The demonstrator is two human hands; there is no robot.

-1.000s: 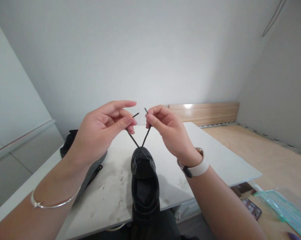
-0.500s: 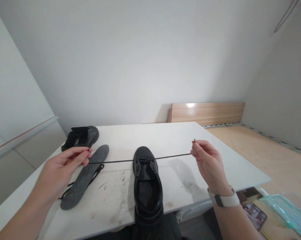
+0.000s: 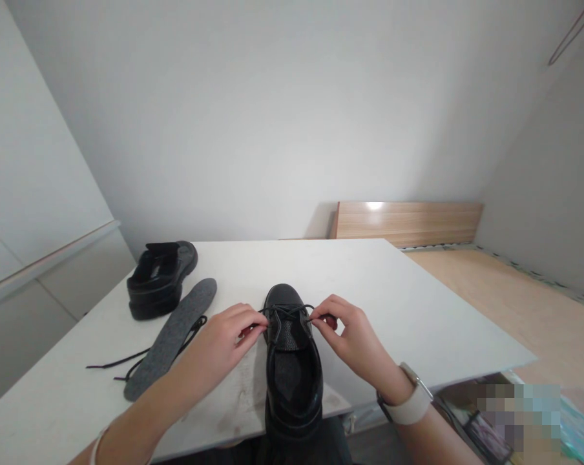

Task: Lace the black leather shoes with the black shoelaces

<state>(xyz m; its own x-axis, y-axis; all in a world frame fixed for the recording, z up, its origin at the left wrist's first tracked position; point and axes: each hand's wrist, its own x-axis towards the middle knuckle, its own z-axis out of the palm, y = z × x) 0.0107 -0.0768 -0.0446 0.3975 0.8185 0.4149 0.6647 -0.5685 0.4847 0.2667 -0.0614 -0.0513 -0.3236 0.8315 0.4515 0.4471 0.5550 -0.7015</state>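
A black leather shoe point(image 3: 292, 374) stands at the table's front edge, toe pointing away from me. Its black shoelace point(image 3: 286, 311) crosses over the tongue near the toe. At the left side of the eyelets, my left hand point(image 3: 234, 332) pinches one part of the lace between thumb and fingertips. My right hand point(image 3: 353, 332) is closed in a pinch on the lace at the opposite side, where a small loop arches up. The exact lace ends are hidden by my fingers.
Left on the white table point(image 3: 360, 278) lies a grey insole point(image 3: 176, 339) over a second black lace point(image 3: 127, 358). Behind it sits another black shoe point(image 3: 156, 290). A wooden board point(image 3: 408, 221) stands at the back right, beyond the table edge.
Both my hands have come inward from wide apart to the shoe's eyelets. The lace, earlier stretched straight across the shoe, now crosses over the tongue.
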